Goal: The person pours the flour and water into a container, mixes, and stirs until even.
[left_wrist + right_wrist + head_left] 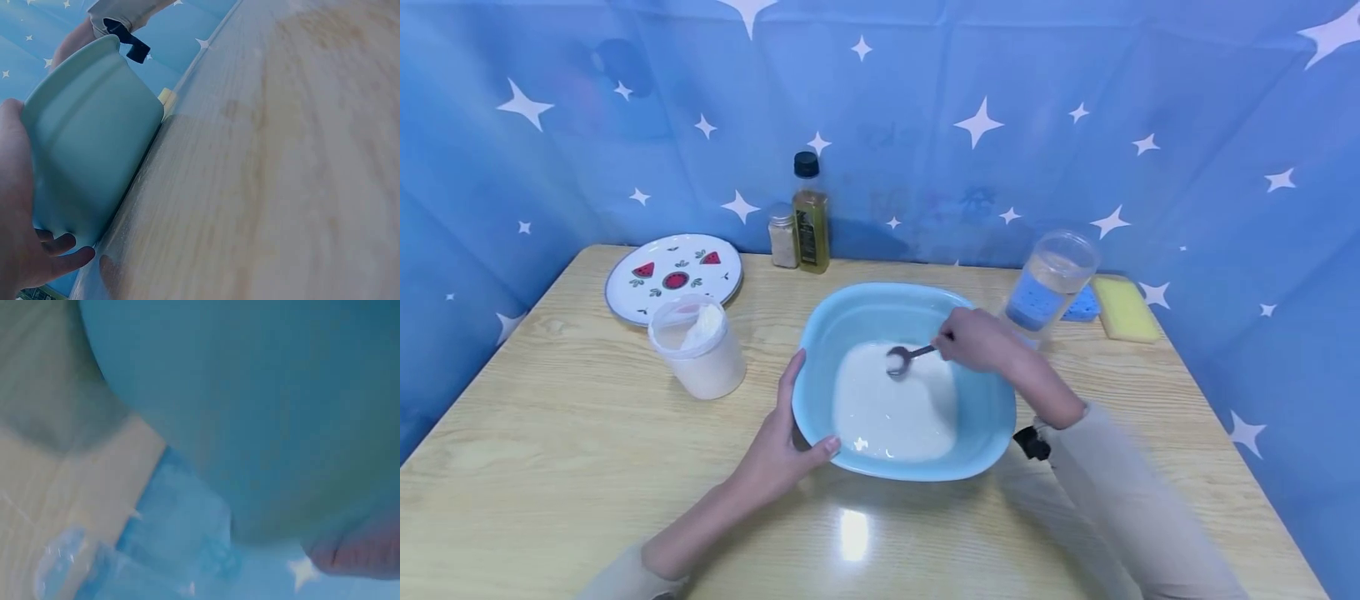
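Observation:
A light-blue plastic basin (820, 333) stands on the table and holds a smooth white liquid (895, 417). My left hand (778, 446) grips the basin at its left side, thumb over the near rim and fingers along the outer wall. In the left wrist view the left fingertips (59, 244) touch low on the basin's wall (94, 144). My right hand (973, 337) reaches over the right rim and pinches the handle of a dark metal spoon (898, 360), whose bowl is at the white liquid. The basin's wall (237, 412) covers most of the right wrist view, hiding the spoon.
Left of the basin stands a tub (703, 358) of white powder before a watermelon-patterned plate (640, 296). An oil bottle (811, 225) and a shaker (783, 237) stand behind. A clear water container (1048, 283), blue sponge (1082, 307) and yellow sponge (1123, 310) are at back right.

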Available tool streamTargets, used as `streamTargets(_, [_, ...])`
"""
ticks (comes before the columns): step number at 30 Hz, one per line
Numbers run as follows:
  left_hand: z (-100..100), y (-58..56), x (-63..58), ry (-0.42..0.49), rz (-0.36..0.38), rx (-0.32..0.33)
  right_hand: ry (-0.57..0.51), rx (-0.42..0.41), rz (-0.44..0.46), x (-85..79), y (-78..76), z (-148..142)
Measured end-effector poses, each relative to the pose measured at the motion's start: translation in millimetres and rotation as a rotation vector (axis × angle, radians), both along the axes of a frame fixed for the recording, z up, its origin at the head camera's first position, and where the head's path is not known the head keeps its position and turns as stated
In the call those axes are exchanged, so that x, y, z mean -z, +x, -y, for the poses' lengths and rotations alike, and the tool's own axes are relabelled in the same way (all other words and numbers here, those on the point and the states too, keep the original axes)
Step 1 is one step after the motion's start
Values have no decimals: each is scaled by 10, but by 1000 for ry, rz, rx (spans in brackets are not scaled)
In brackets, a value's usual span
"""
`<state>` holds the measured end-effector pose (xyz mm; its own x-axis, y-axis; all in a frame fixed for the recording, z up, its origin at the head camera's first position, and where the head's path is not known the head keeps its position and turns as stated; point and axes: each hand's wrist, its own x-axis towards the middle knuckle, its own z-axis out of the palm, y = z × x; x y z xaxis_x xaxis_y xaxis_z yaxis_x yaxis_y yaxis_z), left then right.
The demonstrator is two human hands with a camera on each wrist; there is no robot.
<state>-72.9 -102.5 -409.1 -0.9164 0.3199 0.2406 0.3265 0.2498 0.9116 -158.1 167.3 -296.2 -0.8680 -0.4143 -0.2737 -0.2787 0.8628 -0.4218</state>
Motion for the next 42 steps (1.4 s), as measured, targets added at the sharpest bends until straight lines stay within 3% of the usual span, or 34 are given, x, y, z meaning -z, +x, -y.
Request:
streamTargets(3, [13, 8, 7, -4, 2, -8, -42, -86, 5, 72, 55, 136])
streamTargets(7, [11, 12, 5, -2, 0, -6, -14, -172, 114, 54, 106, 113])
streamTargets(10, [7, 14, -6, -3, 2, -7, 39, -127, 125, -7, 89, 0])
streamTargets(12, [9, 17, -9, -8, 7, -12, 52, -66, 73, -20, 67, -34])
streamTargets(15, [17, 22, -4, -13, 16, -16, -14, -25, -29, 34, 45, 7])
streamTargets(18, [21, 24, 6, -17, 13, -16, -98, -86, -43, 114, 67, 88])
streamTargets(23, [9, 16, 7, -8, -2, -7, -81, -203, 86, 97, 143, 52])
streamTargets(25, [1, 16, 3, -6, 1, -8, -33, -193, 100, 37, 159, -13])
streamTargets(29, [-13, 29, 3, -10, 10, -13, 9, -96, 53, -53, 150, -100])
streamTargets(34, [-20, 40, 7, -3, 12, -17, -83, -49, 1, -83, 140, -83])
streamTargets(38, [-17, 35, 5, -6, 2, -20, -176, -131, -2, -40, 212, -2])
streamTargets(42, [-1, 34, 5, -10, -8, -19, -135, -236, 9, 35, 331, 103])
